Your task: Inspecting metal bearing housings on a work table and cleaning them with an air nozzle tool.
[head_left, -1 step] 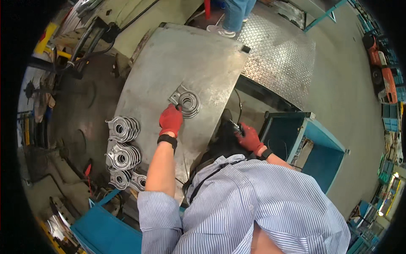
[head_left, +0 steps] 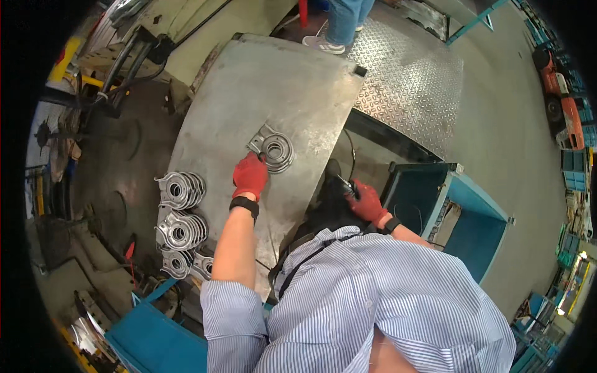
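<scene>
My left hand (head_left: 250, 176), in a red glove, is closed at the near-left edge of a small stack of stamped metal brackets (head_left: 277, 151). Each bracket has a round ringed part and a flat tab; they lie flat on the metal table (head_left: 249, 81). The fingertips look dark, and the exact grip is partly hidden. Beyond the table's right edge, low by my body, my right hand (head_left: 368, 204), also red-gloved, is closed round a slim metallic hand tool (head_left: 346, 184). A thin hose (head_left: 354, 154) runs close to the tool; whether they join is unclear.
Stacked brackets (head_left: 181, 189) stand along the table's left edge, with more (head_left: 180, 229) nearer me. Blue metal bins stand at right (head_left: 479, 211) and lower left (head_left: 155, 336). A person's legs (head_left: 341, 25) show beyond the table, beside a tread-plate platform (head_left: 410, 81).
</scene>
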